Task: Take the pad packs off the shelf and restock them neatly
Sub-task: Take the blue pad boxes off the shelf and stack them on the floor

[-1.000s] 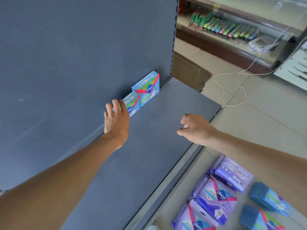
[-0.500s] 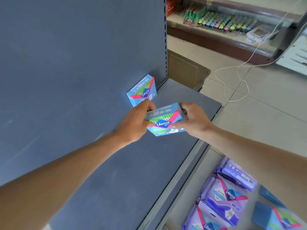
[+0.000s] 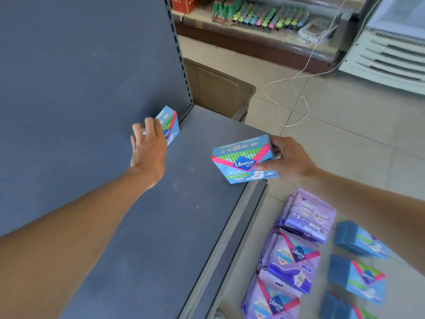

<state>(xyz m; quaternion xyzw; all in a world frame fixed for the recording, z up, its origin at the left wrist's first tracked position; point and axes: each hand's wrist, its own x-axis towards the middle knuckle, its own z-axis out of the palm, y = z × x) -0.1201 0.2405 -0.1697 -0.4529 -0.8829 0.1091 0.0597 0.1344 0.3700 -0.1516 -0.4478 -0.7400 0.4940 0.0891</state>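
right hand [image 3: 289,161] grips blue pack [image 3: 243,161] over shelf [image 3: 161,226] edge; left hand [image 3: 148,148], fingers spread, at second pack [image 3: 171,125] by back panel.

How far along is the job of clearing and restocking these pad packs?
Mostly cleared: purple packs and blue packs lie on the floor. In hand: the right hand grips a blue box; the left hand reaches the last box on the shelf. Left to do: the restocking.
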